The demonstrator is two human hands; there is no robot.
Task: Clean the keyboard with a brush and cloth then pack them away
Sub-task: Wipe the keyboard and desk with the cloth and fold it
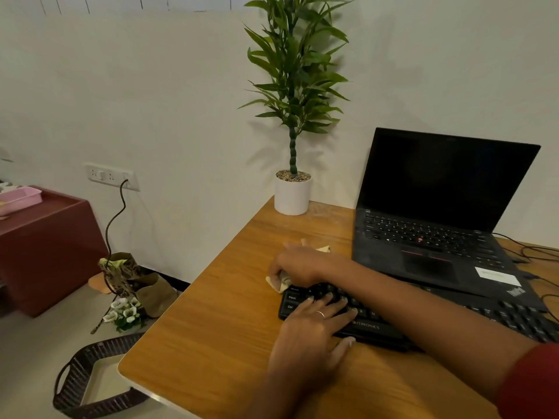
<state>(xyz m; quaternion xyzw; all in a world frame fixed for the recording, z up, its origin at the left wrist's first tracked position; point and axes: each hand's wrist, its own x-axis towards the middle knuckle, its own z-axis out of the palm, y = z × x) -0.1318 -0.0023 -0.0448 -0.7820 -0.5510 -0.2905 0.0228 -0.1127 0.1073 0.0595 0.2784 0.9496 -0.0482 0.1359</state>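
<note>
A black keyboard (pixel 372 326) lies on the wooden desk (pixel 211 343), in front of the laptop. My left hand (pixel 314 328), a ring on one finger, rests flat on the keyboard's left half with its fingers spread over the keys. My right arm crosses over from the right in a red sleeve. My right hand (pixel 298 263) holds a crumpled pale yellow cloth (pixel 279 284) at the keyboard's far left corner, with the thumb curled against it. A corner of the cloth sticks out beyond the fingers. No brush is in sight.
An open black laptop (pixel 438 237) overlaps the keyboard's back edge, with cables (pixel 532 252) to its right. A white potted plant (pixel 292 193) stands at the desk's back corner. On the floor at left are a dark woven basket (pixel 78 379), flowers and a dark red cabinet (pixel 45 252).
</note>
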